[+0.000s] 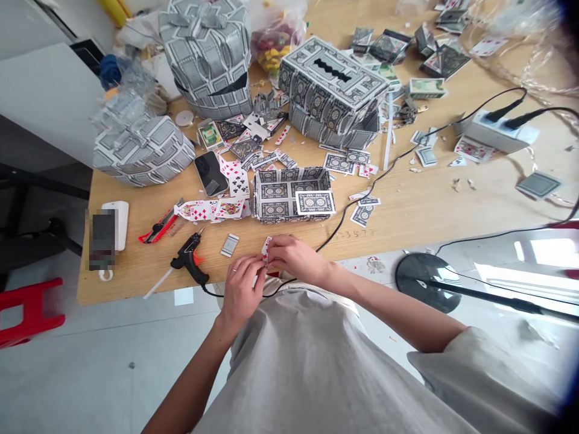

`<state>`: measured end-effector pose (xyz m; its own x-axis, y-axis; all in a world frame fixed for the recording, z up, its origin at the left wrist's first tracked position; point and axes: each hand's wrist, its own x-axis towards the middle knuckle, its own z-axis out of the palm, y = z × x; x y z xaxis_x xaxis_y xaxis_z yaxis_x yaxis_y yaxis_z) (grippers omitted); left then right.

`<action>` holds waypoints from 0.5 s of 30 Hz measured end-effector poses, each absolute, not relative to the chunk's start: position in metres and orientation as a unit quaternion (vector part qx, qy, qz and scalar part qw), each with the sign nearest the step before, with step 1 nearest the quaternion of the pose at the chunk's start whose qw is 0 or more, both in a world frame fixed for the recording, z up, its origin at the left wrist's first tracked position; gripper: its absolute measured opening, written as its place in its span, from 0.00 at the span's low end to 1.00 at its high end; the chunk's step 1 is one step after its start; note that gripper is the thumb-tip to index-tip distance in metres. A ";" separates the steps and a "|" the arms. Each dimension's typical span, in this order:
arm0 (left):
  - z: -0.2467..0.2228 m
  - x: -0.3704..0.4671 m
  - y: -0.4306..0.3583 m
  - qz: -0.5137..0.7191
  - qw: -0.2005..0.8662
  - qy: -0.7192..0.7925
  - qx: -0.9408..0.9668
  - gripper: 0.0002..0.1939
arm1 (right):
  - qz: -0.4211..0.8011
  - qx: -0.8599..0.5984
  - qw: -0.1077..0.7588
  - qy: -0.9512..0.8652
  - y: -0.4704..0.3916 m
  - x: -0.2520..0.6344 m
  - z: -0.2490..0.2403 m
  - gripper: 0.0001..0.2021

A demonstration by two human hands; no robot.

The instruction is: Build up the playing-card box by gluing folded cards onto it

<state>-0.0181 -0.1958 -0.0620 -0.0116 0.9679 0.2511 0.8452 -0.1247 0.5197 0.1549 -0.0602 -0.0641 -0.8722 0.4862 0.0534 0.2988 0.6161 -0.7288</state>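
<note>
At the table's front edge, my left hand (243, 283) and my right hand (292, 258) meet around a small playing card (265, 248), with their fingers closed on it. Part of the card is hidden by the fingers. Just beyond them stands an open box made of patterned cards (274, 188), with a loose card (315, 202) lying over its front right part. Left of my hands a folded card piece (230, 245) rests on the wood, and a black glue gun (187, 256) lies farther left. Overlapping face-up cards (203, 210) lie behind the glue gun.
A lidded card box (335, 78) and two round card containers (208, 54) (142, 150) stand at the back. A red cutter (158, 228) and phone (211, 173) lie left. A black cable (346, 211) crosses the table (407, 211) to a power strip (502, 128).
</note>
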 end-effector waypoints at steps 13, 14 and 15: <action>-0.062 -0.006 -0.192 0.295 0.071 0.676 0.671 0.07 | 0.463 -0.182 0.173 -0.850 -0.049 0.179 -0.065 0.12; -0.062 -0.006 -0.191 0.295 0.067 0.675 0.673 0.08 | 0.461 -0.184 0.172 -0.851 -0.050 0.178 -0.065 0.11; -0.063 -0.006 -0.191 0.295 0.062 0.673 0.676 0.09 | 0.457 -0.186 0.172 -0.853 -0.051 0.178 -0.065 0.09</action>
<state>-0.0057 -0.1913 -0.0628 -0.0791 0.9455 0.3160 0.8728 -0.0875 0.4802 0.1777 -0.0510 -0.0648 -0.8716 0.4746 0.1228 0.1606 0.5130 -0.8433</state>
